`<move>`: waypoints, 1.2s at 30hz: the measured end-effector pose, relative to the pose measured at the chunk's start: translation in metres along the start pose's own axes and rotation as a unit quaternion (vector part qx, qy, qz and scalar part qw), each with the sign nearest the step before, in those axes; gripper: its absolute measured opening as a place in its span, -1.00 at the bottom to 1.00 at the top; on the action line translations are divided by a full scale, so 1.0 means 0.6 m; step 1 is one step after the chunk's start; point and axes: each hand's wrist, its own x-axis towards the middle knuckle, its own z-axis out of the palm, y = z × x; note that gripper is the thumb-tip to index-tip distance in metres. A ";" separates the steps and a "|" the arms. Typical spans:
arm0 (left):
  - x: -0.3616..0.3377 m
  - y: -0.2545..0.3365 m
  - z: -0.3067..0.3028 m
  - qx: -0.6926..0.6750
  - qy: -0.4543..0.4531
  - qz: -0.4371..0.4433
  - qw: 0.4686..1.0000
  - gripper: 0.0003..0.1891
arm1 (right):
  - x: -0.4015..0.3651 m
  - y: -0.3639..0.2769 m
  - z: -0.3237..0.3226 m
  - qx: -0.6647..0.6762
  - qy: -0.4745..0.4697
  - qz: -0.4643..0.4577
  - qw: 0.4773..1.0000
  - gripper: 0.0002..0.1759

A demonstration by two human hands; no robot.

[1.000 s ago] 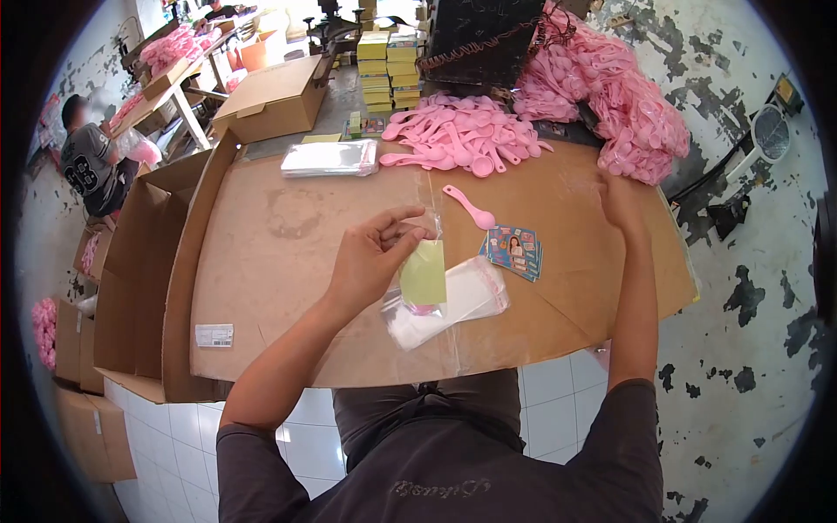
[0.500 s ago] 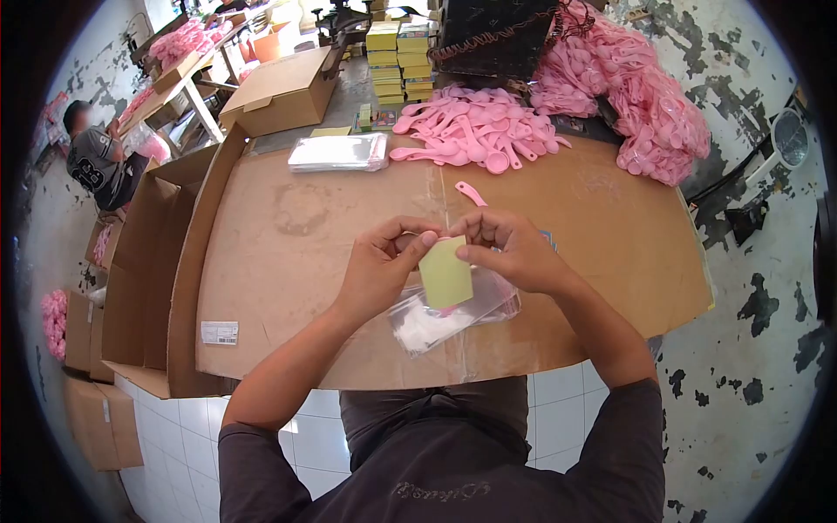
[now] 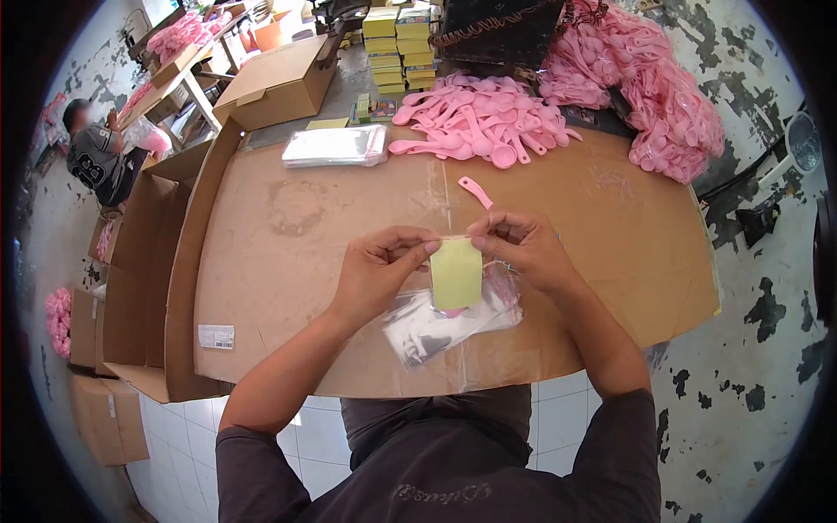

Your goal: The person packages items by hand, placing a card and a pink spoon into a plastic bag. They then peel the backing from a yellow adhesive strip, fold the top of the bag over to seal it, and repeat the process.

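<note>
A clear bag with a yellow-green card (image 3: 457,274) in it hangs between my hands, a bit of pink showing at its lower edge. My left hand (image 3: 384,266) pinches its upper left corner. The upper right corner is pinched by my right hand (image 3: 519,248). Below and behind the card, clear plastic bags (image 3: 423,329) lie on the cardboard-covered table. One pink spoon (image 3: 475,193) lies just beyond my right hand, and a pile of pink spoons (image 3: 488,122) is farther back.
A stack of clear bags (image 3: 335,146) lies at the back left. Stacks of cards (image 3: 398,48) stand behind. Bagged pink spoons (image 3: 667,105) fill the back right. An open carton (image 3: 144,279) borders the table's left side. Another person (image 3: 98,152) sits at the far left.
The card has turned upright and squarer to the view, and its right corner is now between my right fingertips. My right hand has shifted slightly right.
</note>
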 end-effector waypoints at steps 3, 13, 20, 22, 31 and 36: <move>0.002 -0.003 -0.003 0.025 0.001 0.025 0.999 -0.83 | 0.001 0.008 -0.009 -0.021 -0.003 -0.036 0.999 -0.85; 0.003 -0.007 -0.012 0.050 -0.033 0.056 0.997 -0.81 | -0.005 0.005 -0.024 -0.031 -0.032 -0.069 0.997 -0.85; 0.001 0.001 0.002 0.053 0.008 -0.012 0.998 -0.77 | -0.002 0.021 -0.023 -0.016 -0.049 -0.040 0.998 -0.72; -0.001 0.005 0.006 0.029 0.013 -0.002 0.999 -0.72 | -0.004 0.015 -0.017 -0.019 -0.067 -0.046 0.996 -0.61; -0.022 0.047 -0.009 0.113 -0.117 -0.027 0.986 -0.73 | -0.011 -0.010 0.002 -0.031 -0.109 -0.082 0.990 -0.48; -0.069 0.077 -0.119 0.117 0.027 -0.001 0.993 -0.67 | -0.030 -0.055 -0.074 -0.413 0.028 -0.110 0.904 -0.55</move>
